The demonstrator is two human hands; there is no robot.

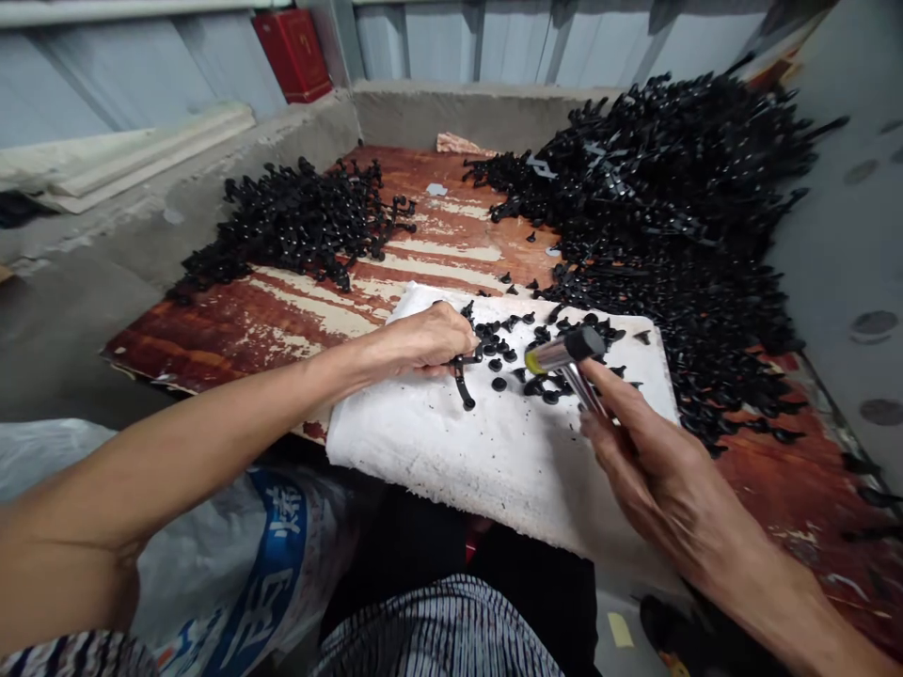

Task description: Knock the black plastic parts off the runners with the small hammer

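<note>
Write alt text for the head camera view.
A right hand grips a small hammer above a folded white cloth, while a left hand pinches a black moulded plastic strip beside small black pieces. Heaps of black plastic parts lie on a worn red-painted board.

Bright even light, soft shadows, warped edges

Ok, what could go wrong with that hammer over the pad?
The hammer in the right hand sits close to the left hand, which grips a black plastic strip; a mis-strike could catch its fingers. Loose black pieces on the white cloth pad might fly up if struck.
</note>
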